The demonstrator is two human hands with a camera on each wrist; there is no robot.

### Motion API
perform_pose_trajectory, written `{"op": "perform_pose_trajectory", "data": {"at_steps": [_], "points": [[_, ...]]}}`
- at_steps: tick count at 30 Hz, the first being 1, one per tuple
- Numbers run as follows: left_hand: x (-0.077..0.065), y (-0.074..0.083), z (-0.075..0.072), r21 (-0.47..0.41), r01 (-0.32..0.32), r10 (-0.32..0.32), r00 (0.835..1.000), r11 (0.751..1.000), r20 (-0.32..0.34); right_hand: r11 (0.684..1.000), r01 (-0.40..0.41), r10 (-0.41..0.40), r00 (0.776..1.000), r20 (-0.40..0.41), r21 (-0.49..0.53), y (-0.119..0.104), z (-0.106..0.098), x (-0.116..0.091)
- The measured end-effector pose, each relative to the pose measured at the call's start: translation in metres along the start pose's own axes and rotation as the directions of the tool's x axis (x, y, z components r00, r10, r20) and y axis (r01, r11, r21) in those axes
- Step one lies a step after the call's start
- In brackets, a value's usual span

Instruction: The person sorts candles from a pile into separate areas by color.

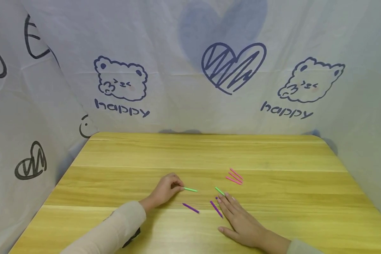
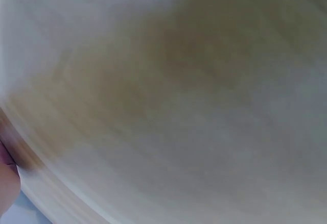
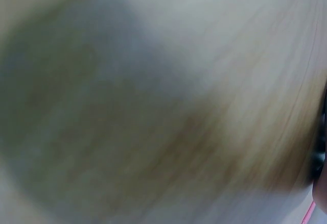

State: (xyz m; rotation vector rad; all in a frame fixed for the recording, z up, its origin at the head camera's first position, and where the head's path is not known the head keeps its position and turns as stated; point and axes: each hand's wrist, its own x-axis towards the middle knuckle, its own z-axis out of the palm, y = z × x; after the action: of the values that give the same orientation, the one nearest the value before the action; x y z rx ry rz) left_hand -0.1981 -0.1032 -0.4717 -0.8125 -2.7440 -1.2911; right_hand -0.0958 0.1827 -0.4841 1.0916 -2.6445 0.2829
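My left hand [image 1: 167,188] pinches the near end of a light green stick [image 1: 191,189] between thumb and fingers, low over the table. Flat on the tabletop lies my right hand [image 1: 242,222], its fingers straight, beside a second green stick [image 1: 219,191] whose lower end meets the fingertips. A purple stick [image 1: 216,209] lies just left of those fingers, and the tip of another purple one shows at the fingertips, the rest hidden. Between the hands rests one more purple stick [image 1: 191,208]. Both wrist views are mostly blurred tabletop, with a bit of hand at the edge.
Several pink sticks [image 1: 234,176] lie side by side beyond my right hand. The wooden table [image 1: 114,151] has rounded far corners. White cloth [image 1: 177,106] with drawn hearts and bears hangs behind it and along both sides.
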Motion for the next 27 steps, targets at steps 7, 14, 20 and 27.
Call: {"op": "perform_pose_trajectory", "data": {"at_steps": [7,14,20,27], "points": [[0.0,-0.005,-0.006,0.015,0.025,-0.024,1.0,1.0,-0.016,1.0,0.002,-0.002,1.0,-0.002,-0.003,0.0,0.0,0.0],[0.0,-0.011,-0.011,0.043,0.053,-0.05,0.997,0.998,-0.059,1.0,0.003,-0.003,1.0,-0.005,-0.017,0.001,0.001,0.0],[0.002,-0.013,-0.013,0.057,0.084,-0.079,0.992,0.995,-0.094,1.0,0.0,0.0,1.0,0.0,-0.015,0.0,0.001,0.0],[0.007,-0.015,-0.014,0.054,0.129,-0.122,0.986,0.99,-0.118,1.0,0.0,0.0,1.0,-0.004,-0.011,0.001,0.001,-0.001]]}}
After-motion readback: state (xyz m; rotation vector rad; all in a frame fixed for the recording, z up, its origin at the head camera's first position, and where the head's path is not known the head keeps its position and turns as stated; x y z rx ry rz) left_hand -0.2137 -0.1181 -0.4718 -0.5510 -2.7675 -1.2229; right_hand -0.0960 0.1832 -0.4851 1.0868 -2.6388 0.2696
